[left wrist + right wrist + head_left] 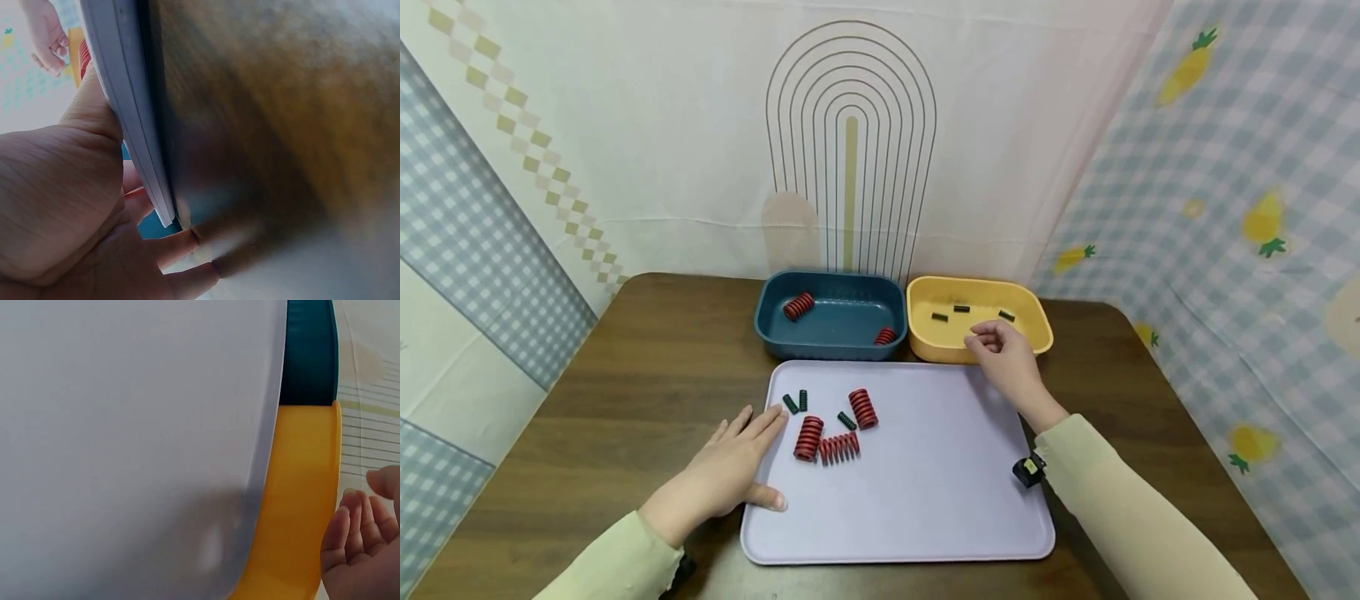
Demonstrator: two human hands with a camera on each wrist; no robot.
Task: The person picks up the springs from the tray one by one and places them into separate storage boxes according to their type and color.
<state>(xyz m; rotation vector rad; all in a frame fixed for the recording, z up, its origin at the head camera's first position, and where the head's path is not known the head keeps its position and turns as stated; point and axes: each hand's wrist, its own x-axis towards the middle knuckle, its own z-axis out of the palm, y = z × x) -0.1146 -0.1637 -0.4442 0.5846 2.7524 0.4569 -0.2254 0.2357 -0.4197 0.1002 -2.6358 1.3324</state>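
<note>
My left hand (730, 467) lies over the left rim of a pale lilac tray (925, 467), fingers spread and thumb on the tray's surface. Just right of its fingertips are three small green springs (790, 403) and three larger red springs (808, 438), grouped on the tray's left half. Above the front rim of a yellow bin (943, 343) hovers my right hand (1006, 357), its fingers loosely bent. In the right wrist view, a gap shows between thumb and fingertips with nothing in it. Three small dark green springs (962, 308) lie inside the yellow bin.
Behind the tray, a dark blue bin (842, 310) stands beside the yellow one, holding two red springs (799, 306). All rest on a brown wooden table (647, 375). Patterned cloth (700, 125) hangs behind the table and at both sides.
</note>
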